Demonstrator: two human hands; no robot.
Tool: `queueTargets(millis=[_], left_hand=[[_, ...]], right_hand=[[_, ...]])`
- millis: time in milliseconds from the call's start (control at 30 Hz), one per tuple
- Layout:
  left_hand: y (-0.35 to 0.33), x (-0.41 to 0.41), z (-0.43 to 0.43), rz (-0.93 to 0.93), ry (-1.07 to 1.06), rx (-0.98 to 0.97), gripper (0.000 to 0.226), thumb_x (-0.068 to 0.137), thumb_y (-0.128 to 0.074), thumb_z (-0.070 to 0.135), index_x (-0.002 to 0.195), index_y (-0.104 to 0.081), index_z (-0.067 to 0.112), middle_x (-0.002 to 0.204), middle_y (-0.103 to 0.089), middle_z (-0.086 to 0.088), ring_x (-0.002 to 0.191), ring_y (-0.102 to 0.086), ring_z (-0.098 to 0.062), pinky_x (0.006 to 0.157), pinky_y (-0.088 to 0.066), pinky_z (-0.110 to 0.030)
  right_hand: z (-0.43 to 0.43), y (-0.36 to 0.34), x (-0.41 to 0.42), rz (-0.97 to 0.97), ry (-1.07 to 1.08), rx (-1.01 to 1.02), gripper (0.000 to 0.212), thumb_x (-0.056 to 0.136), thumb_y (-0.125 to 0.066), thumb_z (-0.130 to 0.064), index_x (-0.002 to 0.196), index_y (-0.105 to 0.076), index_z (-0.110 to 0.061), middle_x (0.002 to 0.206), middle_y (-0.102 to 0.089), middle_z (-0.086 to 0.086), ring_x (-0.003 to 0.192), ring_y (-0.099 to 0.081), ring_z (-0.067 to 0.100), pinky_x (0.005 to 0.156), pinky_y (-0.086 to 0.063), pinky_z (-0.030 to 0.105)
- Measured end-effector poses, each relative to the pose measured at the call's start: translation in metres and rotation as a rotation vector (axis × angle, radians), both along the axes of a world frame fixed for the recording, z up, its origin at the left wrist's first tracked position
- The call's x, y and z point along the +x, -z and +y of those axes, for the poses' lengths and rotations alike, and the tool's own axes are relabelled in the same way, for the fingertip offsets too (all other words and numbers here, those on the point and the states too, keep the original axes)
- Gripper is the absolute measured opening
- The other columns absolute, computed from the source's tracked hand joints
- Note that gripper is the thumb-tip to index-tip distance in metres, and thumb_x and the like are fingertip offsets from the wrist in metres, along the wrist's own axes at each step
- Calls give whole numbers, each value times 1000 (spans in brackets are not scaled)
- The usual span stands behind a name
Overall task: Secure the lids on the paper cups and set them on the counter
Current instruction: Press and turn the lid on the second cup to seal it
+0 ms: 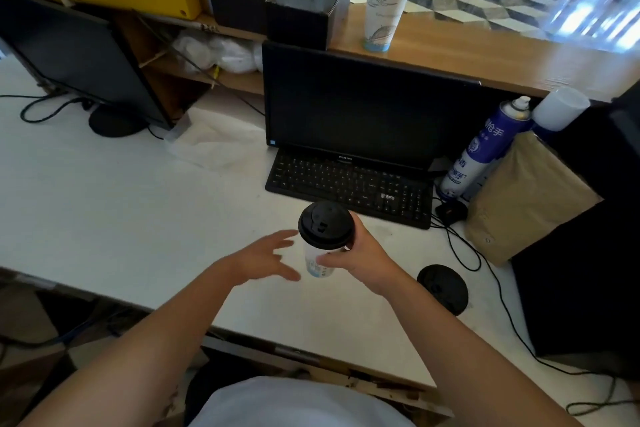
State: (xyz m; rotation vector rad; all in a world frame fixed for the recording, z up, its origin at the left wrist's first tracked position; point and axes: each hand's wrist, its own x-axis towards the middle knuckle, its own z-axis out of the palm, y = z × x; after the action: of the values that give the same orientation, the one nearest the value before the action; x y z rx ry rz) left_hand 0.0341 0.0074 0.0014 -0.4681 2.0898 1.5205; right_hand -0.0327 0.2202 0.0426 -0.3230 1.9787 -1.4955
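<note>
Gripping the paper cup [317, 265] around its wall above the table [121, 204], the right hand [360, 253] keeps its black lid [325, 225] level; the left hand [266, 258] hovers just beside, fingers spread, empty. Thin walls likely crush easily, so holding near the stiffer rim seems safest.

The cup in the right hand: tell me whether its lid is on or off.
On. A black lid covers the paper cup held by the right hand; whether it is fully snapped down cannot be told.

A café service counter: monitor [349, 107] and keyboard [349, 184] behind a wooden counter [485, 55] facing a tiled seating area.
</note>
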Motion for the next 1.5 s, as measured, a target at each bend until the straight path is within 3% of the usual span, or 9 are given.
queueTargets(millis=[167,333,533,767,867,1067,1200,1333,1500], left_hand=[[-47,-32,35,286,23,-19,72,69,-89,11,130,-56,33,120,-65,14,112,-61,-9,89,-52,-21],[-73,-59,46,490,-38,-108,75,68,-91,17,128,-52,39,117,-63,20,110,-61,-5,87,-51,-19],[-116,-102,48,644,-39,-167,77,69,-89,27,135,-50,36,125,-64,16,114,-62,-5,94,-56,-30],[-181,-160,51,861,-21,-161,70,75,-85,30,136,-50,31,123,-64,18,114,-60,3,88,-53,-17],[-205,-187,53,895,-21,-163,67,75,-85,32,133,-52,30,121,-66,16,110,-62,3,84,-52,-13],[-233,-247,61,933,-16,-174,68,75,-84,36,134,-50,31,123,-65,14,113,-62,-2,89,-55,-25],[-240,-288,71,912,-43,-199,66,75,-80,43,132,-52,29,123,-65,14,112,-63,-5,94,-56,-34],[-245,-322,81,924,-43,-225,63,80,-77,40,135,-51,25,125,-65,13,110,-63,-5,90,-56,-30],[-237,-359,87,898,-42,-217,64,81,-78,35,136,-49,21,127,-64,8,113,-62,-9,88,-55,-26]], right_hand=[[3,-18,-17,22,-19,-25,88,67,-84,8,139,-46,-26,126,-62,-5,120,-59,11,99,-55,35],[8,-46,-46,132,11,-32,92,61,-90,-1,138,-46,-26,126,-62,-10,119,-59,7,97,-54,29],[12,-93,-82,302,73,-81,80,65,-90,-9,134,-53,-26,123,-67,-9,117,-63,8,102,-54,40],[22,-153,-136,467,113,-231,54,78,-83,-5,126,-63,-17,117,-72,-7,115,-66,11,102,-54,41],[23,-173,-161,521,137,-269,50,80,-81,-3,125,-64,-13,116,-73,-3,113,-67,11,99,-55,36],[30,-199,-211,603,200,-289,41,82,-79,-3,120,-67,-10,108,-75,0,105,-68,11,88,-56,23],[35,-208,-246,631,260,-267,34,83,-78,-7,115,-68,-12,105,-75,1,102,-70,14,85,-59,30],[39,-211,-281,645,302,-226,32,83,-77,-11,113,-68,-15,103,-75,-1,99,-71,15,86,-61,38],[37,-204,-317,622,343,-166,31,82,-77,-14,111,-68,-18,98,-75,-6,92,-70,6,77,-57,25]])
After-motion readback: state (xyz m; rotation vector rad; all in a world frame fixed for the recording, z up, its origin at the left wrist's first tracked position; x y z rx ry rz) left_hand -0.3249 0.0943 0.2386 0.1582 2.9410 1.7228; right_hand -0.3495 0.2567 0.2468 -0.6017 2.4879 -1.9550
